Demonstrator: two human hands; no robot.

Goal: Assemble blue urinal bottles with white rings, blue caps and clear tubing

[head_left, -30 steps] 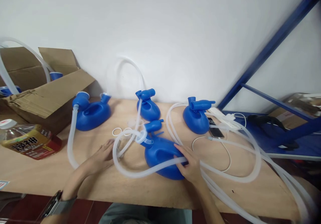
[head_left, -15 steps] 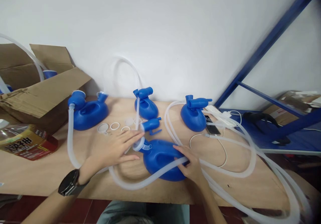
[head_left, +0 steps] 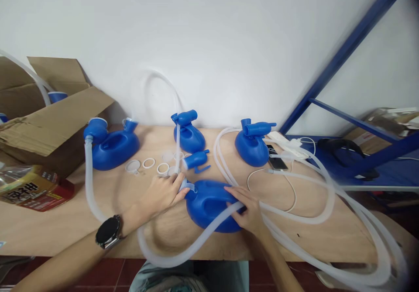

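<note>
A blue plastic urinal bottle (head_left: 209, 213) lies on its side in front of me, its neck pointing left. My right hand (head_left: 247, 207) grips its right end, thumb and fingers around the body. At the neck, my left hand (head_left: 168, 191) has its fingers closed on the translucent white cap (head_left: 187, 186), whose strap reaches onto the blue neck. A clear hose (head_left: 166, 261) loops along the table front and passes over the bottle to my right hand. Just behind lies a loose blue funnel piece (head_left: 196, 159) with a small blue clip (head_left: 202, 169).
Similar blue bottles (head_left: 116, 150) (head_left: 190, 138) (head_left: 252, 148) stand along the wall. White rings and caps (head_left: 149, 163) lie mid-left. A cardboard box (head_left: 55, 126) and a drink bottle (head_left: 32, 187) are at the left. A phone (head_left: 277, 161), cables, a power strip (head_left: 288, 143) and coiled hoses (head_left: 330, 213) fill the right.
My left hand has moved from hovering beside the neck, fingers stretched, to closing on the cap. The front hose loop has dropped lower. My right hand stays on the bottle.
</note>
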